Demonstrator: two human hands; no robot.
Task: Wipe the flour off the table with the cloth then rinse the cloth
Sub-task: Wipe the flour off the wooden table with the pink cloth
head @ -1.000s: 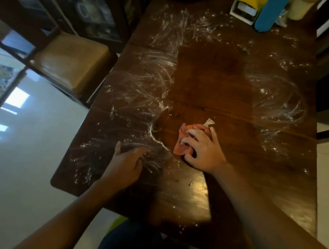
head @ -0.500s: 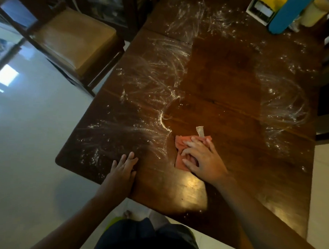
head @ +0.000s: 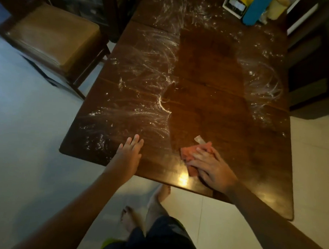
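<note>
A dark wooden table (head: 213, 85) carries white flour smears (head: 143, 75) on its left half, more flour (head: 262, 85) on the right and some at the far end. A wiped darker strip runs down the middle. A pink cloth (head: 188, 153) with a white tag lies near the table's front edge. My right hand (head: 209, 165) presses flat on the cloth with straight fingers. My left hand (head: 130, 153) rests flat on the table's front edge, left of the cloth, holding nothing.
A cushioned wooden chair (head: 51, 38) stands at the table's left. At the far right corner sit a blue object (head: 254, 10), a yellow and white box (head: 237, 4) and a pale container (head: 276, 7). A dark cabinet (head: 315, 55) borders the right side. My bare feet (head: 147, 207) stand on a pale floor.
My right hand has dragged the cloth toward the front edge of the table. My left hand has slid back to the front edge. The view has pulled back.
</note>
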